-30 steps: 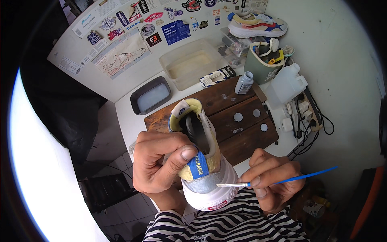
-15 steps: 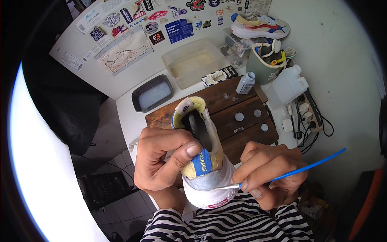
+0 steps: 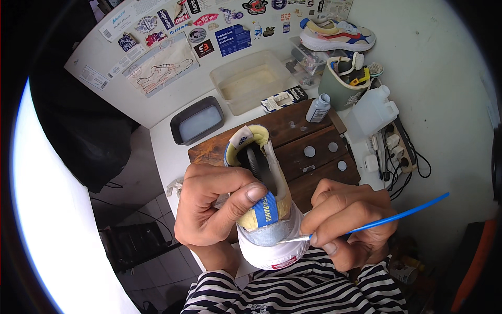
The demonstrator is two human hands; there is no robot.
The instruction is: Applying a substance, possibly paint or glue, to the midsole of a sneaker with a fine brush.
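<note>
A shoe (image 3: 272, 255) with a white sole, yellow lining and blue tab is held up over the table's front edge, its heel end toward me. My left hand (image 3: 214, 204) is closed on the shoe's left side, the thumb pressing beside the blue tab. In my right hand (image 3: 350, 225) a thin paintbrush (image 3: 400, 213) with a blue handle is pinched. Its pale tip touches the shoe at the seam between the grey-blue heel patch and the white sole. Fingers hide part of the shoe's left side.
Behind the shoe lies a dark wooden board (image 3: 293, 141) with small white caps. An open bottle (image 3: 318, 108) stands on it. Farther back are a grey tray (image 3: 197, 138), a clear plastic tub (image 3: 235, 107), a green bin (image 3: 340, 91), a jug (image 3: 374, 112) and another shoe (image 3: 337, 36). Cables (image 3: 418, 162) lie right.
The shoe and both hands have shifted very slightly. The brush tip stays at the edge of the grey-blue patch, and both grips are the same.
</note>
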